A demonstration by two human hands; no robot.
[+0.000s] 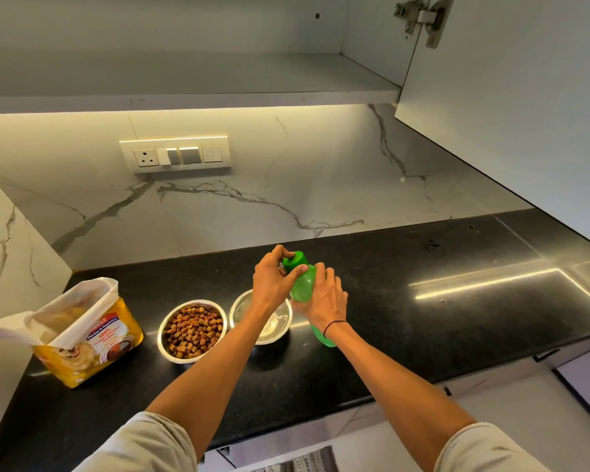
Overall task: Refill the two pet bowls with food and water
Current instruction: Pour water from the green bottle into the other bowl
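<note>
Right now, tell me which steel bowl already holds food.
The left steel bowl, beside the yellow food bag, is heaped with brown kibble. The right steel bowl, partly behind the left forearm, shows no kibble.

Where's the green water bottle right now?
In the head view, the green bottle is held tilted above the black counter, right of centre: the right hand grips its body, the left hand its cap, just right of the empty steel bowl.

warm light from a strip under the wall cabinet (191, 97) washes the marble backsplash (252, 185) bright, while the black worktop (389, 318) stays dim, with a hard glare line on its right part. the wide-angle lens bends the edges; the focus is sharp mid-frame, softer at the corners.
</note>
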